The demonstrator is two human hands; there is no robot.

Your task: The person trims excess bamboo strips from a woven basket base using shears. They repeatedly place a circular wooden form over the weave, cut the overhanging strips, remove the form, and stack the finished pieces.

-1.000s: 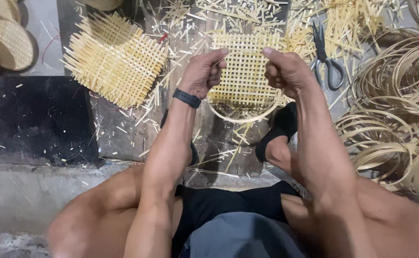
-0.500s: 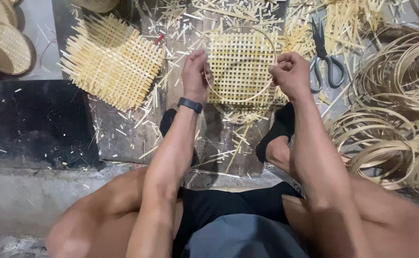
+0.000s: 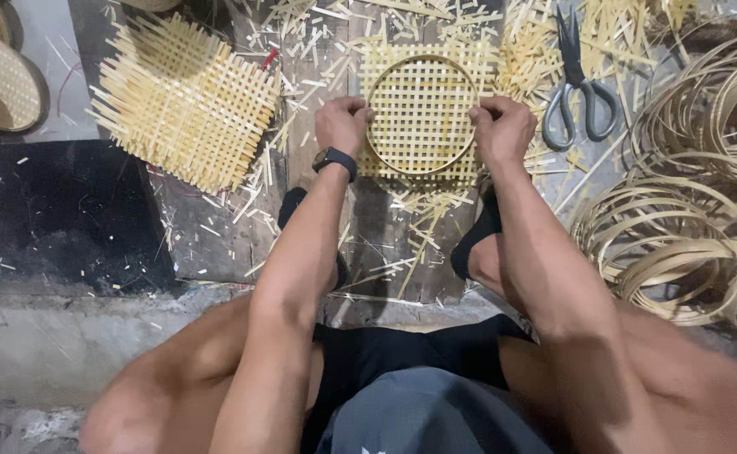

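Two hands grip a thin round bamboo hoop (image 3: pixel 423 60) pressed onto a square woven bamboo mat (image 3: pixel 423 113) lying flat on the wooden floor (image 3: pixel 209 244). Left hand (image 3: pixel 342 124), with a dark wristband (image 3: pixel 335 159), has its fingers curled shut on the hoop's left edge; right hand (image 3: pixel 503 128) has its fingers closed on the right edge. Scissors (image 3: pixel 579 88) lie just right of the mat; coiled bamboo rings (image 3: pixel 679 244) sit farther right; a larger woven mat (image 3: pixel 185 101) lies to the left.

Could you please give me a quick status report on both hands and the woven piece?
Left hand and right hand grip opposite sides of the bamboo hoop. Hoop lies flat on the woven bamboo mat. Scissors to the right, clear.
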